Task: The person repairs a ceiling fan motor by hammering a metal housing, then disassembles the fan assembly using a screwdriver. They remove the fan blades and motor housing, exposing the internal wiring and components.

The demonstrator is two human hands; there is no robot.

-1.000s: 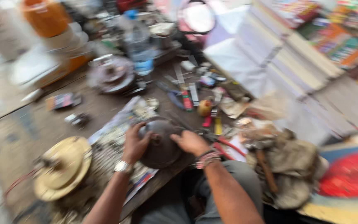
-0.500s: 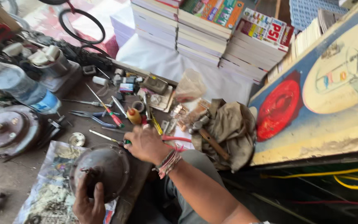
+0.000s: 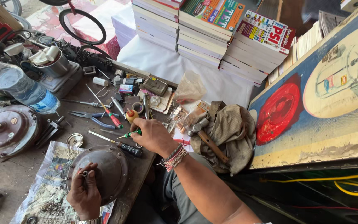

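Observation:
A round dark metal cover [image 3: 106, 168] lies on newspaper [image 3: 50, 186] at the bench's near edge. My left hand [image 3: 84, 193] rests on the cover's left rim and pinches a small metal part over it. My right hand [image 3: 153, 136] reaches to the right of the cover and closes on a small green-handled screwdriver [image 3: 130, 133]. A black-handled screwdriver [image 3: 121, 145] lies just below it, and a red-handled one [image 3: 112, 118] lies beyond.
Blue-handled pliers [image 3: 92, 118], a water bottle [image 3: 19, 87], a second round motor housing [image 3: 7, 130], a hammer [image 3: 208, 139] on a grey cloth [image 3: 233, 132] and small parts litter the bench. Stacked books [image 3: 212, 29] stand behind. A painted board [image 3: 332, 91] leans at right.
The view has swung right. My right hand left the cover and moved to the tools, taking hold of the green-handled screwdriver. My left hand stays at the cover.

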